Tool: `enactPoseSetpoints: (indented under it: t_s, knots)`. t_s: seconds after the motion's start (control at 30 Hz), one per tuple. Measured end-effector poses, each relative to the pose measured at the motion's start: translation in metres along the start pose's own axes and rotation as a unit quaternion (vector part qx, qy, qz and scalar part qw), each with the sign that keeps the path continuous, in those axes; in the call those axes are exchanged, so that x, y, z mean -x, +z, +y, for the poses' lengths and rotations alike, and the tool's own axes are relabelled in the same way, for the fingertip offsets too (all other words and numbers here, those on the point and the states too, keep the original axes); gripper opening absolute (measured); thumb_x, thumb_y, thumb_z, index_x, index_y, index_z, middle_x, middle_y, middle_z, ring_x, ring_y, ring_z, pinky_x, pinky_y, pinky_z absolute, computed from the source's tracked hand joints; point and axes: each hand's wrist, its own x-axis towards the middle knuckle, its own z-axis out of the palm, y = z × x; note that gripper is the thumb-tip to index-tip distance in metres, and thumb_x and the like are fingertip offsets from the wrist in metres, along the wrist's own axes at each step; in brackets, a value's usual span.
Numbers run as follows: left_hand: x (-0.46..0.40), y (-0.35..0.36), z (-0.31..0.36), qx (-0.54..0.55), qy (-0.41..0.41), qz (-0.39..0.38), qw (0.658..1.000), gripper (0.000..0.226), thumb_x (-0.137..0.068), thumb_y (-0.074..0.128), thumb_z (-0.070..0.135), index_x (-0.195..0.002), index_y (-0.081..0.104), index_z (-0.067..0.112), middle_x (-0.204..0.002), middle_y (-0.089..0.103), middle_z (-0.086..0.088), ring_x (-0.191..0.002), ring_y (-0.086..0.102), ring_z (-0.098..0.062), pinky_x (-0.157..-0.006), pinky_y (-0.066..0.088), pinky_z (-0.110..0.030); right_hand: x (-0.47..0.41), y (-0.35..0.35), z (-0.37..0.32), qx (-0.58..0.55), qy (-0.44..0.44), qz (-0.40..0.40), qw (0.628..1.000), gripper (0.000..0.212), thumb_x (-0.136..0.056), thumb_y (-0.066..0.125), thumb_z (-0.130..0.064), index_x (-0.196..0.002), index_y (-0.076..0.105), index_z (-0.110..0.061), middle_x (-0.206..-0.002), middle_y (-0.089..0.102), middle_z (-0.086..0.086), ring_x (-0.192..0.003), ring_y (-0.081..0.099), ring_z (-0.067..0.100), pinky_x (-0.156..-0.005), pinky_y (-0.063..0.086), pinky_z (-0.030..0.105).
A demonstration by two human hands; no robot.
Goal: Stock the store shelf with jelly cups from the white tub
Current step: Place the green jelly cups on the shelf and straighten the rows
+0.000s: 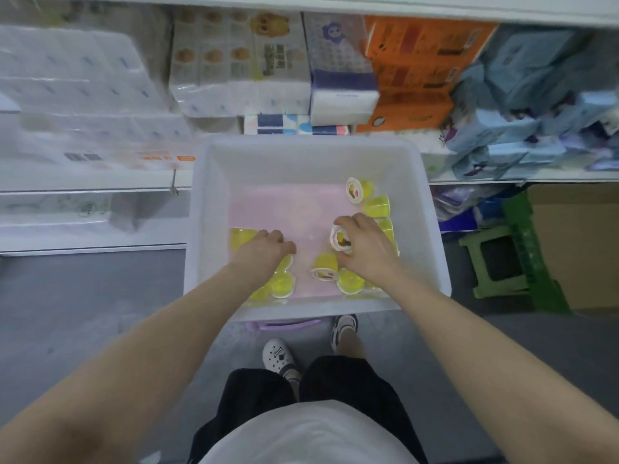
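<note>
The right hand (363, 244) curls its fingers and thumb around a small yellow jelly cup with a white printed foil lid (342, 241), holding it tilted on its side just above the bottom of the tub. The left hand (268, 246) reaches palm-down onto a cluster of yellow jelly cups (279, 283) at the near left of the tub; its fingers bend over them, but whether they actually grip one cannot be told. Both hands are inside a large white rectangular plastic tub (315, 152), whose floor looks pale pink. More cups lie loose in it: one on its side between the hands (324, 267), several along the right wall, and one with its lid facing up near the far right (355, 189). Beyond the tub, the white store shelf (90, 185) carries wrapped tissue packs (77, 105) and orange boxes (415, 75). A green plastic stool (482, 266) stands to the right on the floor.
</note>
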Motion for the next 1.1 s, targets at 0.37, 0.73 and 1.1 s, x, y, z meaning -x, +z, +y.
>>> enactPoseSetpoints:
  t_s: [0.37, 0.73, 1.1]
  knots:
    - [0.002, -0.039, -0.003, 0.139, -0.076, 0.151, 0.976, 0.052, -0.073, 0.071, 0.029, -0.113, 0.042, 0.011, -0.101, 0.06, -0.01, -0.093, 0.057, -0.033, -0.068, 0.042, -0.034, -0.005, -0.039, 0.001, -0.008, 0.001, 0.045, 0.999, 0.06, -0.075, 0.061, -0.029, -0.132, 0.053, -0.014, -0.121, 0.053, 0.012, -0.105, 0.053, 0.037, -0.087, 0.045, 0.039]
    - [0.001, -0.136, 0.027, 0.152, -0.001, 0.288, 0.946, 0.063, -0.074, 0.074, 0.034, -0.131, 0.051, 0.017, -0.123, 0.056, -0.005, -0.114, 0.052, -0.025, -0.092, 0.039, -0.033, -0.031, -0.125, 0.012, 0.014, -0.066, 0.132, 0.989, 0.06, -0.079, 0.066, -0.026, -0.135, 0.048, -0.015, -0.114, 0.052, 0.011, -0.107, 0.051, 0.032, -0.089, 0.045, 0.04]
    - [-0.038, -0.246, 0.059, 0.076, 0.014, 0.346, 0.935, 0.051, -0.071, 0.069, 0.041, -0.115, 0.058, 0.016, -0.107, 0.06, -0.005, -0.101, 0.056, -0.026, -0.079, 0.041, -0.031, -0.099, -0.252, 0.051, 0.059, -0.154, 0.218, 0.962, 0.044, -0.073, 0.069, -0.029, -0.113, 0.054, -0.018, -0.104, 0.056, 0.004, -0.097, 0.054, 0.028, -0.079, 0.045, 0.037]
